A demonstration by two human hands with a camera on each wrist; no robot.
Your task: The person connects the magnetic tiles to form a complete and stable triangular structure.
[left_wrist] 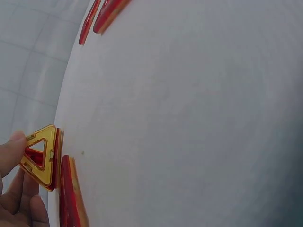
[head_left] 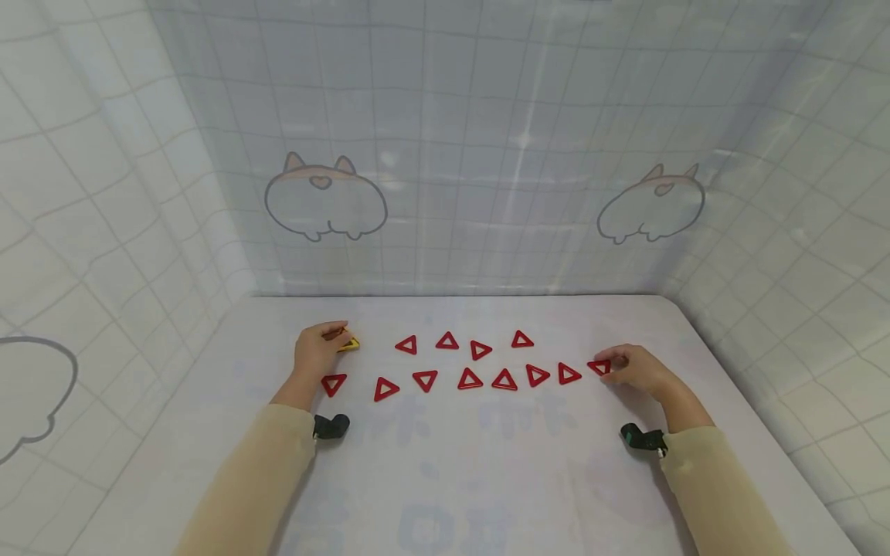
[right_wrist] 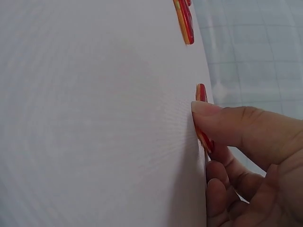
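Note:
My left hand [head_left: 315, 357] pinches a triangular frame tile [left_wrist: 46, 171] between thumb and fingers at the far left of the group. The tile is tilted up, with its yellow face showing and red on its other side. Just below that hand in the head view lies a red triangle tile [head_left: 334, 384]. At the right end of the front row, my right hand [head_left: 634, 371] pinches another triangle tile [right_wrist: 203, 141], red on top with a yellow-orange underside, close to the tabletop. Its thumb covers part of the tile in the right wrist view.
Several red triangle tiles, one of them in the front row's middle [head_left: 470, 386], lie in two loose rows on the white tabletop [head_left: 445, 455], pointing various ways. A grid-patterned curtain [head_left: 445, 193] surrounds the table's back and sides. Both wrists carry small dark cameras [head_left: 643, 439].

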